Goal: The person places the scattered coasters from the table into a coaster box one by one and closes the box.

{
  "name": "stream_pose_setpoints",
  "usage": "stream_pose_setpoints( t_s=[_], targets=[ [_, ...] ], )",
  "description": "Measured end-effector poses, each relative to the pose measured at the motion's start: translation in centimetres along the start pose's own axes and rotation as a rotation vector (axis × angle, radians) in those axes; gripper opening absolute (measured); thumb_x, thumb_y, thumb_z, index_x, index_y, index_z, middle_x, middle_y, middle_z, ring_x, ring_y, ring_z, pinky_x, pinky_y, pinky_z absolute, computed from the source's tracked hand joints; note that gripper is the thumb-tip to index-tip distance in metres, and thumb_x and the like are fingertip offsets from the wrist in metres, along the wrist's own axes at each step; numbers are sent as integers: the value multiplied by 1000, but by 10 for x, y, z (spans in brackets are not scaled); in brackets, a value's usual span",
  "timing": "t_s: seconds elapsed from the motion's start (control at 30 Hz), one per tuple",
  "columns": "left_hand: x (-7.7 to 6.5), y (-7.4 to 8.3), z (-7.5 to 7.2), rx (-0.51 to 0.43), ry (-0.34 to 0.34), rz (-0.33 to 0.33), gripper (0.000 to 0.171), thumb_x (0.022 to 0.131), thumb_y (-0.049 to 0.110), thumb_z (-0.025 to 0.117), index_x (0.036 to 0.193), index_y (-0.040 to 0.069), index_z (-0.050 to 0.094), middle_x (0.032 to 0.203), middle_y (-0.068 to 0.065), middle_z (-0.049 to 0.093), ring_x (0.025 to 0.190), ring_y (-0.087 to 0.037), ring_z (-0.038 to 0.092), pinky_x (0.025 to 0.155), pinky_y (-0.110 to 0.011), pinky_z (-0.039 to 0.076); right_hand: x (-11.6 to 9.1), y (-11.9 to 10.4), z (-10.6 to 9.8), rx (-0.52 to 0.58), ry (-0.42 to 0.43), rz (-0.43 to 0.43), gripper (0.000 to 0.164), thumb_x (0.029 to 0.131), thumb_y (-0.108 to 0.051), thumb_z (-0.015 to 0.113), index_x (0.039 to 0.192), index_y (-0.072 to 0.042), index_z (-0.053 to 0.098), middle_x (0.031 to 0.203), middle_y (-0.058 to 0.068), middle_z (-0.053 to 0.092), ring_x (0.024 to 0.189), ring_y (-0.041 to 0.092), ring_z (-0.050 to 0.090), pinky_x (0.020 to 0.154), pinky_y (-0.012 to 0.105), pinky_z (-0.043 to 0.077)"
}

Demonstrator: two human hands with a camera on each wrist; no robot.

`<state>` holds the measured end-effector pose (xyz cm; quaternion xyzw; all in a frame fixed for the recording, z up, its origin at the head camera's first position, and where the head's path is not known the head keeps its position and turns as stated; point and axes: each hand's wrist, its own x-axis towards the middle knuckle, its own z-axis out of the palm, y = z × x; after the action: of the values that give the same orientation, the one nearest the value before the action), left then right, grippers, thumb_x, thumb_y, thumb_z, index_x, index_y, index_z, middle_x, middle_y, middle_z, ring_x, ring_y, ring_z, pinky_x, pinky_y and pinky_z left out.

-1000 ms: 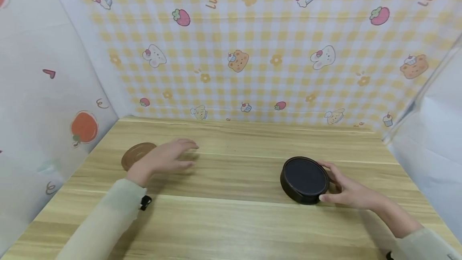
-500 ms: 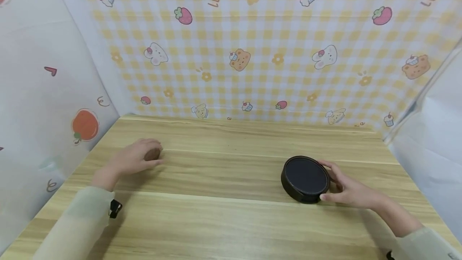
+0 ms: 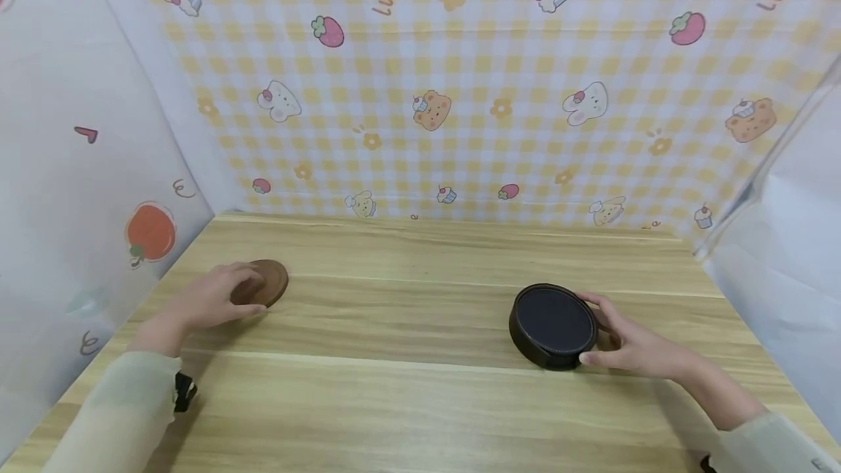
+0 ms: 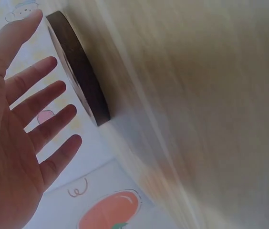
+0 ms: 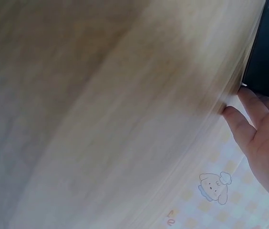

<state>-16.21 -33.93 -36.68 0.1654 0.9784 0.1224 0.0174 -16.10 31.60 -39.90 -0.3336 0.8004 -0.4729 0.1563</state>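
At the far left in the head view lies a round brown wooden coaster [image 3: 272, 282] with a raised ring on its face. My left hand [image 3: 213, 298] hovers over its left part, fingers spread and relaxed, hiding some of it. The left wrist view shows the coaster's dark edge [image 4: 79, 67] just beyond the fingertips of my left hand [image 4: 25, 114]. On the right stands a low round black case [image 3: 555, 323] with a stitched rim and flat top. My right hand [image 3: 631, 341] holds it by its right side, thumb in front and fingers behind; the right wrist view shows fingertips low at the case [image 5: 268, 52].
The light wood-grain table [image 3: 407, 407] spreads between the two hands. Behind it rises a yellow checked cloth [image 3: 460, 57] with cartoon prints. White sheets [image 3: 72, 166] close off the left and right sides.
My left hand has moved left and back from beyond the coaster, passing over it, so its right part now shows. My right hand and the black case have stayed in place.
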Motion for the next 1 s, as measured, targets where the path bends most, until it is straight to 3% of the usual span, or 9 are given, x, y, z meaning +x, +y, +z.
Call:
stream_pose_setpoints(
  t_s=[0.2,0.43,0.63,0.8,1.0],
  targets=[
    [-2,-5,3,-8,-25,-38,65,81,46,78,125,-1,64,142,-38,44,123,-60,46,97,-69,40,-1,2,1,-7,12,12,86,91,-4,69,152,8,11,141,42,40,128,-14,43,98,7,35],
    [2,-10,6,-24,-79,-84,78,79,54,77,132,-1,58,145,-45,34,125,-63,43,96,-69,40,-1,1,3,-5,14,-7,86,90,-3,70,152,8,12,140,43,41,127,-13,44,99,8,36],
    [5,-8,6,-46,-101,-108,82,79,52,78,135,-4,54,147,-47,28,126,-64,40,97,-70,39,0,-1,0,-36,19,-13,85,90,-3,70,152,5,13,142,42,41,128,-15,41,98,7,35],
    [8,-7,6,-48,-95,-103,80,79,50,79,132,-4,55,145,-46,32,125,-63,42,96,-70,39,1,-1,-1,-26,11,-12,85,90,-2,70,153,5,12,143,42,39,129,-15,40,98,8,36],
    [8,-9,8,-63,-76,-90,73,81,48,78,128,-3,56,134,-32,53,122,-55,50,96,-66,42,0,1,0,-29,12,-8,85,90,-3,70,153,6,13,143,42,39,129,-16,39,98,7,35]
  ],
)
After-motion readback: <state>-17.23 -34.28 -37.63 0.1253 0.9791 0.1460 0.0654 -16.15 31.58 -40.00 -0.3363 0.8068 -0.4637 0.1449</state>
